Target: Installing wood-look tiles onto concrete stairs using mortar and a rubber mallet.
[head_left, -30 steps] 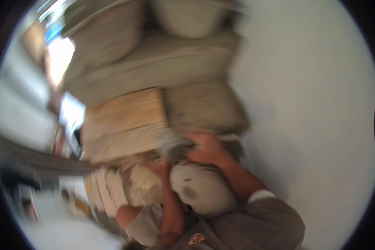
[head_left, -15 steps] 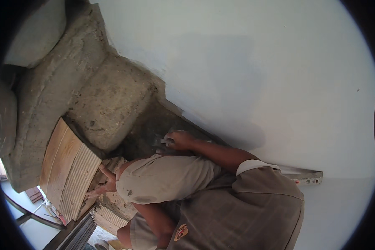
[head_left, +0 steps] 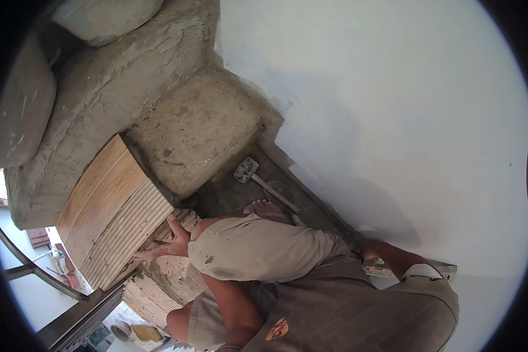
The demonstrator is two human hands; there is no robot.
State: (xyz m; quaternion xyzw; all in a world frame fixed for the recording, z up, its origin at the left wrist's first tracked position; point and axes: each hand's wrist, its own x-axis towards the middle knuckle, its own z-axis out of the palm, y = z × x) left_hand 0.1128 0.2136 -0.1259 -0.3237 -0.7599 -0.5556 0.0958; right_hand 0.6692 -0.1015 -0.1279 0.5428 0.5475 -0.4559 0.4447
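Note:
My left hand (head_left: 165, 245) rests against the tile-edged step, its fingers spread along the front edge of a wood-pattern tile (head_left: 108, 176) with a ribbed strip. A mallet (head_left: 246, 170) with a pale, stained head lies on the dark step surface beside my bare foot, its handle slanting toward my knee. Low by the white wall, my right hand (head_left: 368, 249) is at the near end of a metal spirit level (head_left: 440, 271). Its fingers are mostly hidden, so a grip on the level cannot be made out.
Bare cement steps (head_left: 193, 129) rise to the far left, with filled sacks (head_left: 23, 100) at the rim. A smooth white wall (head_left: 393, 117) runs along the right. Below left are a dark metal railing (head_left: 70, 317) and a tiled lower step (head_left: 149, 296).
My right hand has let go of the mallet, which now lies on the step, and has moved back right to the level. My left hand stays at the tile edge. The view has shifted.

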